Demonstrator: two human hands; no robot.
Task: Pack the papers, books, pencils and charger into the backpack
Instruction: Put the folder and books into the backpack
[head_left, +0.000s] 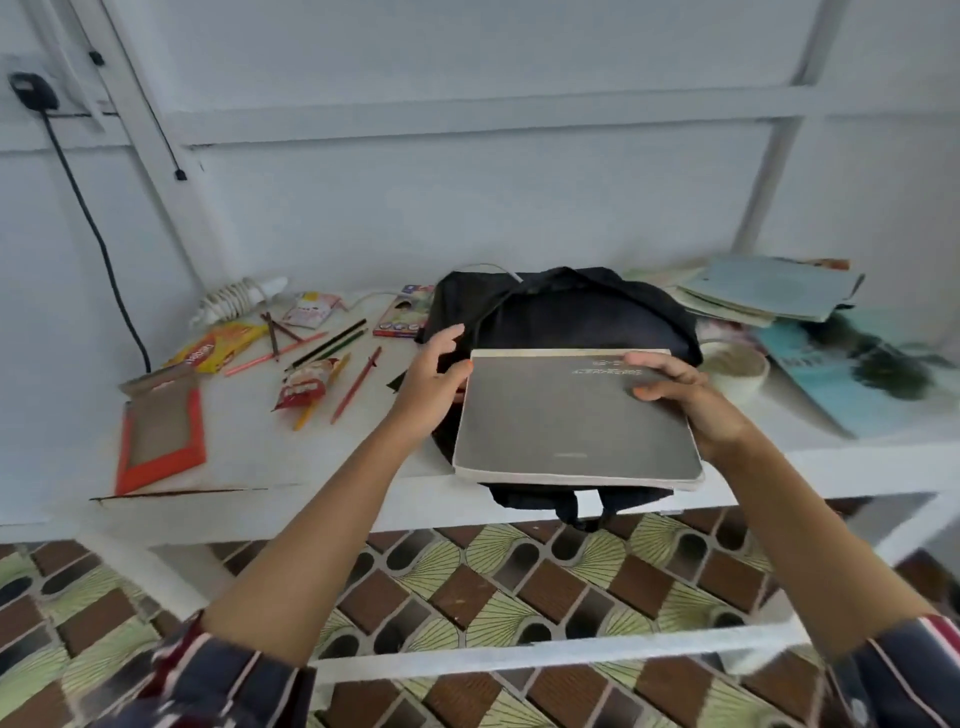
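A black backpack (566, 312) lies on the white table (291, 467). Above it I hold a thick black-covered book (566, 415) flat. My right hand (685, 400) grips its right edge, thumb on the cover. My left hand (431, 379) is at the book's left edge, thumb touching the cover, fingers lifted toward the backpack's opening. Several loose pencils (332, 353) lie left of the bag. A white coiled charger (234, 301) rests at the back left. A stack of papers and books (769, 291) sits at the back right.
An orange-framed slate (161, 431), snack packets (306, 389), a yellow packet (218, 348) and a crayon box (400, 317) lie on the left. A white bowl (737, 369) and a blue book (852, 374) sit right of the bag. A black plug and cable (36, 93) hang on the wall.
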